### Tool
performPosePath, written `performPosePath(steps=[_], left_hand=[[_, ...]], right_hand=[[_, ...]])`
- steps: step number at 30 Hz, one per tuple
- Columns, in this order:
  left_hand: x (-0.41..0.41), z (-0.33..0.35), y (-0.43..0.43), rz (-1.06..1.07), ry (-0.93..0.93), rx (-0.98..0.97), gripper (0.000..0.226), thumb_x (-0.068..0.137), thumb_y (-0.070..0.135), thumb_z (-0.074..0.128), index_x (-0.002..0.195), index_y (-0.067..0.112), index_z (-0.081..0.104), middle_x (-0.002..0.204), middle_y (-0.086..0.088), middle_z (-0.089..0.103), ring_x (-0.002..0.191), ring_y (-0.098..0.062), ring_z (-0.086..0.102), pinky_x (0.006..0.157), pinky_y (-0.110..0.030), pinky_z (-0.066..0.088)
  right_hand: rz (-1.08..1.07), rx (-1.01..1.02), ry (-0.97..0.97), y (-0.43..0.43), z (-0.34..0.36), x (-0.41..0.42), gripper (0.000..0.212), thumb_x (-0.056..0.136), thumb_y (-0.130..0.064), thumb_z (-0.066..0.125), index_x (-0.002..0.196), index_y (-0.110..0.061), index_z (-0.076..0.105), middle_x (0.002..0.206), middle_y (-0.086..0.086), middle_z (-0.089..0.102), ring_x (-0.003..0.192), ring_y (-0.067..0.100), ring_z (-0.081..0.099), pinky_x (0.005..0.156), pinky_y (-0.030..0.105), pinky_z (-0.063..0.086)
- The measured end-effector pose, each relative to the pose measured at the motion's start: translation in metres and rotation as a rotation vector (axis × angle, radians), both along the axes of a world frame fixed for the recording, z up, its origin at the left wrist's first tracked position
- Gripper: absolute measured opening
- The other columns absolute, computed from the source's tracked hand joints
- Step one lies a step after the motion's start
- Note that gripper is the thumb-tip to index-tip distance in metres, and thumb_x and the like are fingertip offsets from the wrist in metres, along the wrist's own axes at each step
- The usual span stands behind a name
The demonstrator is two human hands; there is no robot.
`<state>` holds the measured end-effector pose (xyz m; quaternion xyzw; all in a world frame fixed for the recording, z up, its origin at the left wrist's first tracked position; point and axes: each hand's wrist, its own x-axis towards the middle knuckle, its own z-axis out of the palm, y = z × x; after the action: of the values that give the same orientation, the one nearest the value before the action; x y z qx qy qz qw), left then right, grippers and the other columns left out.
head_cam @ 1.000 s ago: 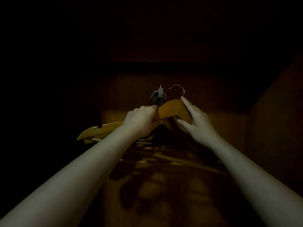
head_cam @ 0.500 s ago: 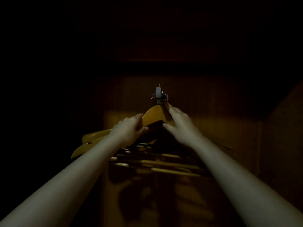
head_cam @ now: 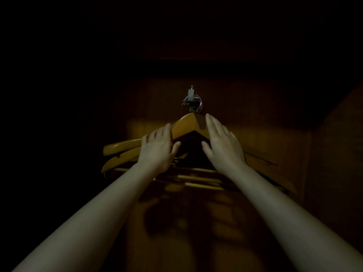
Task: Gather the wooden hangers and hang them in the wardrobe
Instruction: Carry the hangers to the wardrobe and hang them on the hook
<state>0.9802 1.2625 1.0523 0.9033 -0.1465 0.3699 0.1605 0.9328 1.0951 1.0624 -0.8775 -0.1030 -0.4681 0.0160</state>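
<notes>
Several wooden hangers point(head_cam: 186, 126) hang bunched together inside the dark wardrobe, their metal hooks point(head_cam: 194, 102) gathered on a small peg on the back panel. My left hand point(head_cam: 157, 148) is spread open over the left shoulder of the front hanger, fingers apart. My right hand point(head_cam: 222, 143) lies flat and open against its right shoulder. Neither hand grips anything. The hangers' lower bars point(head_cam: 196, 178) show between my forearms.
The wardrobe's wooden back panel point(head_cam: 255, 146) is dimly lit; a side wall point(head_cam: 334, 163) closes in on the right. Everything to the left and above is black. A dark ledge point(head_cam: 196, 65) runs across above the peg.
The last hanger's hook went onto the peg with the others. Both hands let go of the hanger and opened, fingers spread over its shoulders.
</notes>
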Motion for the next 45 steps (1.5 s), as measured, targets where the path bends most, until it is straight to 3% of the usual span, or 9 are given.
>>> performPosePath(steps=[3,9,13,17,25,29,33,37,45], left_hand=[[-0.016,-0.018,0.005,-0.060,-0.042,0.037,0.069,0.095,0.048,0.029,0.147,0.020,-0.007,0.159,-0.002,0.001,0.146,-0.020,-0.002,0.118,-0.041,0.002],[-0.056,-0.072,0.022,-0.369,-0.031,0.118,0.065,0.091,0.050,0.019,0.147,0.028,-0.007,0.149,0.014,-0.021,0.135,0.000,-0.021,0.111,-0.025,-0.012],[-0.074,-0.107,0.033,-0.579,0.105,0.184,0.061,0.093,0.048,0.023,0.148,0.029,0.002,0.157,0.012,-0.006,0.138,0.003,-0.011,0.112,-0.020,-0.003],[-0.095,-0.139,0.043,-0.723,0.252,0.241,0.052,0.097,0.042,0.029,0.146,0.028,0.018,0.155,0.009,0.019,0.141,-0.005,0.017,0.112,-0.020,0.011],[-0.146,-0.236,0.054,-1.034,0.599,0.491,0.039,0.096,0.040,0.036,0.131,0.024,0.043,0.118,0.001,0.061,0.094,-0.010,0.061,0.084,-0.029,0.050],[-0.175,-0.301,0.053,-1.168,0.750,0.607,0.031,0.096,0.039,0.039,0.123,0.027,0.049,0.097,0.001,0.065,0.065,-0.006,0.056,0.062,-0.025,0.047],[-0.216,-0.361,0.055,-1.239,0.949,0.652,0.032,0.095,0.036,0.043,0.122,0.023,0.053,0.102,0.001,0.065,0.079,-0.010,0.059,0.073,-0.034,0.051],[-0.260,-0.415,0.058,-1.256,1.111,0.739,0.032,0.095,0.033,0.044,0.123,0.020,0.053,0.113,-0.003,0.064,0.090,-0.008,0.054,0.072,-0.022,0.041],[-0.364,-0.491,0.049,-1.228,1.384,0.805,0.025,0.094,0.023,0.049,0.112,0.010,0.060,0.103,-0.005,0.065,0.093,-0.018,0.060,0.072,-0.025,0.047]], right_hand=[[-0.006,-0.040,-0.049,0.003,-0.009,-0.013,0.060,0.093,-0.026,0.049,0.146,-0.015,0.023,0.154,0.004,0.024,0.142,0.019,0.023,0.114,0.035,0.021],[0.010,-0.002,-0.029,0.013,-0.057,-0.053,0.042,0.090,-0.032,0.046,0.130,-0.018,0.051,0.143,0.002,0.043,0.137,0.017,0.030,0.109,0.032,0.021],[-0.035,0.110,0.070,0.013,-0.101,-0.088,0.042,0.088,-0.039,0.042,0.123,-0.020,0.058,0.136,-0.002,0.048,0.132,0.012,0.032,0.106,0.033,0.024],[-0.133,0.222,0.199,0.021,-0.151,-0.131,0.044,0.089,-0.043,0.038,0.121,-0.021,0.059,0.127,-0.005,0.053,0.122,0.009,0.041,0.101,0.032,0.036],[-0.410,0.461,0.663,0.057,-0.264,-0.245,0.032,0.093,-0.035,0.048,0.124,-0.029,0.053,0.118,-0.011,0.058,0.109,0.009,0.057,0.085,0.026,0.045],[-0.545,0.615,0.867,0.075,-0.319,-0.310,0.026,0.094,-0.032,0.046,0.119,-0.030,0.055,0.102,-0.014,0.055,0.091,0.006,0.055,0.072,0.022,0.039],[-0.684,0.781,0.986,0.093,-0.380,-0.388,0.027,0.094,-0.026,0.047,0.119,-0.025,0.057,0.106,-0.005,0.063,0.096,0.017,0.062,0.080,0.030,0.051],[-0.843,0.998,1.022,0.114,-0.427,-0.466,0.025,0.093,-0.031,0.050,0.117,-0.027,0.057,0.106,-0.007,0.065,0.093,0.013,0.063,0.075,0.025,0.046],[-1.107,1.381,1.085,0.158,-0.509,-0.617,0.028,0.093,-0.029,0.048,0.119,-0.022,0.057,0.112,0.001,0.064,0.100,0.019,0.061,0.078,0.026,0.043]])
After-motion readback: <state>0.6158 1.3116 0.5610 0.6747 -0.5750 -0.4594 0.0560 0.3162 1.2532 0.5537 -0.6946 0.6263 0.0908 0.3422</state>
